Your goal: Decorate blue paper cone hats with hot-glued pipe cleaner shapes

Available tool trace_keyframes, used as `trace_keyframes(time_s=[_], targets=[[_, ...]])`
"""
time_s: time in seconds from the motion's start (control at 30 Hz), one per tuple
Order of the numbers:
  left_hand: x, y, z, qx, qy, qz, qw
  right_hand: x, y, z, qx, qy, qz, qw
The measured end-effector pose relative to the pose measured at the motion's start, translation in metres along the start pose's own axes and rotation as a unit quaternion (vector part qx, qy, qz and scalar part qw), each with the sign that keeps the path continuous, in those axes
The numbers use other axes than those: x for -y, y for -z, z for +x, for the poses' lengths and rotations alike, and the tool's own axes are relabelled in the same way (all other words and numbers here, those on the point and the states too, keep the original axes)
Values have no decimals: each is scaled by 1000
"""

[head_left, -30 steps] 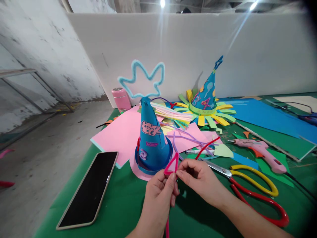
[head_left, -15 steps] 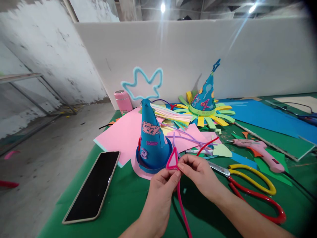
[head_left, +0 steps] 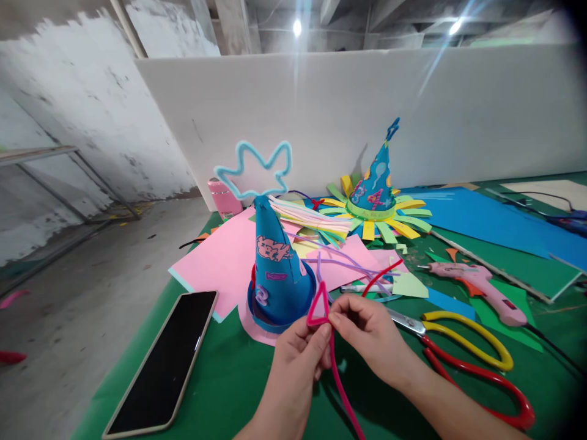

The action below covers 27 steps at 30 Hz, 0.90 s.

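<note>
My left hand (head_left: 296, 357) and my right hand (head_left: 369, 339) both pinch a pink pipe cleaner (head_left: 321, 304) bent into a small triangle at its top. Its loose tail (head_left: 342, 391) curves down between my wrists. Just beyond the triangle stands a blue paper cone hat (head_left: 275, 266) with pink stickers and a light-blue pipe-cleaner star (head_left: 252, 168) on its tip. The hat rests on pink paper (head_left: 220, 260) on the green table (head_left: 229, 379).
A dark phone (head_left: 160, 363) lies at the left. Red-and-yellow scissors (head_left: 472, 360) and a pink glue gun (head_left: 481, 284) lie at the right. A second cone hat (head_left: 378, 177) with paper rays stands at the back, near loose pipe cleaners (head_left: 339, 260), a pink cup (head_left: 223, 198) and blue sheets (head_left: 495, 223).
The pink tail, which hung straight down by my left wrist, has swung out between my hands. The triangle has risen a little nearer the blue hat. The view has tilted slightly.
</note>
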<state>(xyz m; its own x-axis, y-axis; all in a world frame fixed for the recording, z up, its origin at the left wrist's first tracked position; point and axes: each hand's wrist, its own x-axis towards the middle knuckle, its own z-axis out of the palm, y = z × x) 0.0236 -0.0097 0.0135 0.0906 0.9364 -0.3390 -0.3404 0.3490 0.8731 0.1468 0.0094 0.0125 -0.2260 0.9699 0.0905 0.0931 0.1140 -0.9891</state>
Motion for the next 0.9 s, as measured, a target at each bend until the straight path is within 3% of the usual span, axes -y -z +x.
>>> trace_keyframes(time_s=[0.4,0.53,0.9], targets=[[1,5,-6,-33,-36,24,999,5,6,-3,30,61,-96,993],[1,5,-8,-5,-29,84,996,5,11,-2,-18,17,-20,999],[19,9,-3,72,-54,146,985,2,2,-2,-15,-22,38,999]])
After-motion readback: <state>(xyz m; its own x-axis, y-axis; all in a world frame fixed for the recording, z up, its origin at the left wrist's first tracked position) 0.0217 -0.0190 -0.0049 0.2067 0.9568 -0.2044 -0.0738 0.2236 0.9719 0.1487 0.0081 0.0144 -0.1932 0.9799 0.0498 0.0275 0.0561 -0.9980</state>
